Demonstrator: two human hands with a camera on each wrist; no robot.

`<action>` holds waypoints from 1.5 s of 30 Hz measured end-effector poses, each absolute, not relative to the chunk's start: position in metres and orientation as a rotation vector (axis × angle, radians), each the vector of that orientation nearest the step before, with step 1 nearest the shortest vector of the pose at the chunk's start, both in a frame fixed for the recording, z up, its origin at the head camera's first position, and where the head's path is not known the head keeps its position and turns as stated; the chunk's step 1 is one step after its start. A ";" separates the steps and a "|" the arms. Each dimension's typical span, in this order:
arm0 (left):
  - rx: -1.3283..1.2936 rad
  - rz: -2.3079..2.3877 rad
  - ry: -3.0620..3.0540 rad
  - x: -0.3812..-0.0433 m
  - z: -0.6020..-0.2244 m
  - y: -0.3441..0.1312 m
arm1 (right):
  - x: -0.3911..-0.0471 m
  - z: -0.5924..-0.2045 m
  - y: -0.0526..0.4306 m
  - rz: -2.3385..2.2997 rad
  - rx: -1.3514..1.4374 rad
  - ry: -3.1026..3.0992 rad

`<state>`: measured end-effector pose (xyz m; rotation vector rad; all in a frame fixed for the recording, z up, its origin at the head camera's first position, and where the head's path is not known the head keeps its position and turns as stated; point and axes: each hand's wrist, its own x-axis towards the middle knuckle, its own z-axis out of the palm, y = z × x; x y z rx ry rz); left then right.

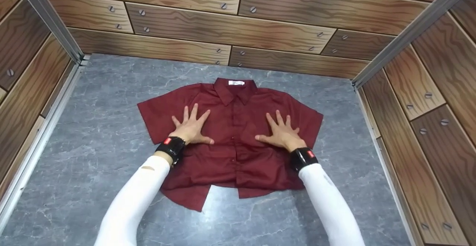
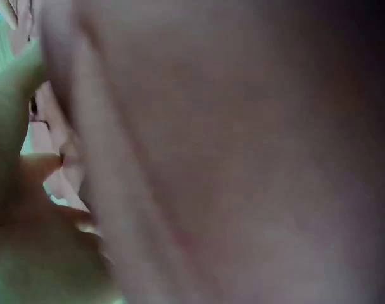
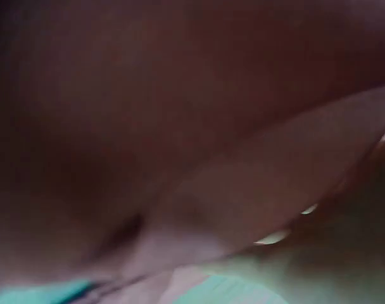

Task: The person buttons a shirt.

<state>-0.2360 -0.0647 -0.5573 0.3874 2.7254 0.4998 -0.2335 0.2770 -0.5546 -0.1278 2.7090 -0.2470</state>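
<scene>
A dark red short-sleeved shirt (image 1: pixel 223 127) lies spread on the grey marbled surface, its collar at the far side and its front facing up. My left hand (image 1: pixel 190 128) rests on the left half of the chest with fingers spread. On the other half, my right hand (image 1: pixel 281 132) lies with its fingers spread as well. Between the hands runs the buttoned front. Below them the cloth is wrinkled, and the hem is uneven, with one flap reaching lower on the left. Both wrist views are mostly filled by blurred close-up shirt cloth (image 2: pixel 230 158).
Wood-patterned panels (image 1: pixel 230 26) stand at the back and on both sides. Metal rails (image 1: pixel 41 166) edge the grey surface (image 1: pixel 100 127). Black bands (image 1: pixel 303 158) circle both wrists, above white sleeves (image 1: pixel 130 197).
</scene>
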 end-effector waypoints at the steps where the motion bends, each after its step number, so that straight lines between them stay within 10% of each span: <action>1: 0.371 0.493 2.702 -0.235 -0.558 -0.066 | -0.231 -0.555 0.277 -0.241 -0.126 2.706; 30: 0.456 0.140 2.791 -0.164 -0.541 -0.062 | -0.172 -0.531 0.269 -0.010 -0.131 2.551; 45: 0.939 0.603 3.039 -0.262 -0.537 -0.001 | -0.243 -0.537 0.205 -0.359 -0.484 3.136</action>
